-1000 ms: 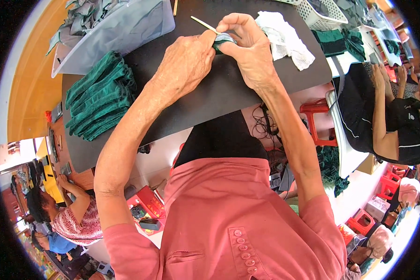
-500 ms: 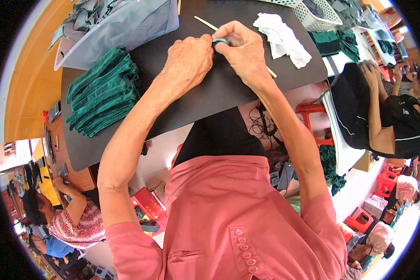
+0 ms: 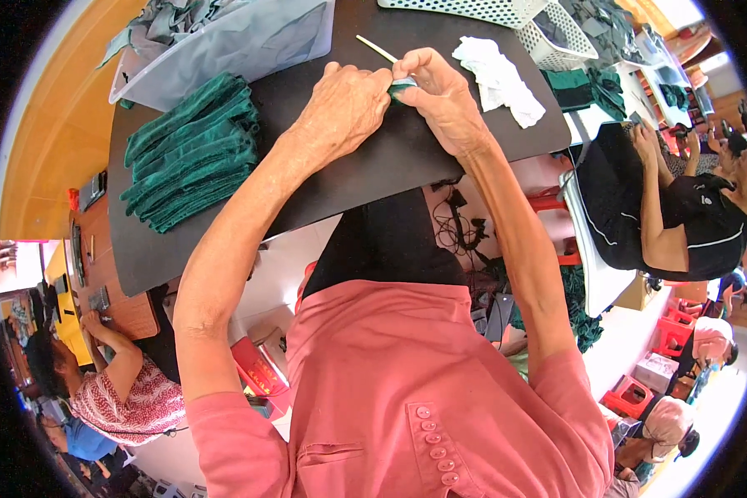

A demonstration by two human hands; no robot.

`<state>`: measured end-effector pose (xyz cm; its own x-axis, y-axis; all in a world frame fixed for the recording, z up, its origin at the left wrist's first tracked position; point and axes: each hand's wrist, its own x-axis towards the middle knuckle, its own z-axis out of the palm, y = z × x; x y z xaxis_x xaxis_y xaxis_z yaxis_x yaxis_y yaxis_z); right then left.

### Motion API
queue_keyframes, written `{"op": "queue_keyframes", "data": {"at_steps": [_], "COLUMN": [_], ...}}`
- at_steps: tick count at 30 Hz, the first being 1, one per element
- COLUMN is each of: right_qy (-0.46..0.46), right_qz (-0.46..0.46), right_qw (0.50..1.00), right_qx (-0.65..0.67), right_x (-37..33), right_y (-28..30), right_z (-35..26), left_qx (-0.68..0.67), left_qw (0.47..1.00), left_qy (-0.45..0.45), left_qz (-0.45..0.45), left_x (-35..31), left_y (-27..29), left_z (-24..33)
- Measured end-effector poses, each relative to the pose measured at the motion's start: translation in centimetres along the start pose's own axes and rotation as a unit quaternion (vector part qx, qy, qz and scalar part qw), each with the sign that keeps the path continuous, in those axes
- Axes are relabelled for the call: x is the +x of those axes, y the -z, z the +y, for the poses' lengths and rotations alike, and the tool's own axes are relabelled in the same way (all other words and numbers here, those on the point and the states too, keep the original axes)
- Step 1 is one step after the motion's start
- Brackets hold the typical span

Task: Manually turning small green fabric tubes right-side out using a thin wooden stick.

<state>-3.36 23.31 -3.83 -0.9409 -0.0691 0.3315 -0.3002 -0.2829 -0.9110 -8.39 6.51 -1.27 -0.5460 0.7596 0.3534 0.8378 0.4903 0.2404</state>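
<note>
My left hand [image 3: 344,109] is closed, knuckles up, at one side of a small dark green velvet piece [image 3: 402,86] with a pale edge. On its other side my right hand [image 3: 445,101] pinches the same piece between thumb and index finger. Most of the fabric is hidden by my fingers. A thin pale wooden stick [image 3: 375,47] pokes out behind the right hand; whether the hand touches it I cannot tell. Left of my left forearm lies a stack of folded green velvet strips [image 3: 192,153]. A crumpled white cloth [image 3: 500,81] lies right of my right hand.
A translucent plastic bin [image 3: 224,66] of grey fabric stands at the back left of the dark table [image 3: 324,195]. White perforated baskets [image 3: 548,41] stand at the far right. Co-workers sit on both sides; cables [image 3: 461,228] hang below the table edge.
The view has shifted slightly. Both hands keep hold of the green velvet piece, with the right fingers a little differently bent. The stick's lower end, visible before beside the right wrist, is now hidden.
</note>
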Motion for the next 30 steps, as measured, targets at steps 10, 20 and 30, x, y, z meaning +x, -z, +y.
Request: {"op": "queue_keyframes", "data": {"at_steps": [10, 20, 30], "right_qy": [-0.026, -0.062, -0.113], "right_qz": [0.027, -0.102, 0.008], "right_qw": [0.999, 0.98, 0.948], "right_qx": [-0.007, 0.157, 0.298], "right_x": [-0.1, -0.8, -0.6], "right_y": [-0.8, -1.0, -0.8], "right_z": [-0.7, -3.5, -1.1], "left_qx": [0.034, 0.018, -0.183], "left_qw": [0.999, 0.998, 0.968], "left_qy": [-0.036, 0.055, 0.167], "left_qz": [-0.002, -0.023, -0.039], "left_x": [-0.6, -0.6, -0.3], "left_y": [0.4, 1.6, 1.6], "left_z": [-0.6, 0.6, 1.5]}}
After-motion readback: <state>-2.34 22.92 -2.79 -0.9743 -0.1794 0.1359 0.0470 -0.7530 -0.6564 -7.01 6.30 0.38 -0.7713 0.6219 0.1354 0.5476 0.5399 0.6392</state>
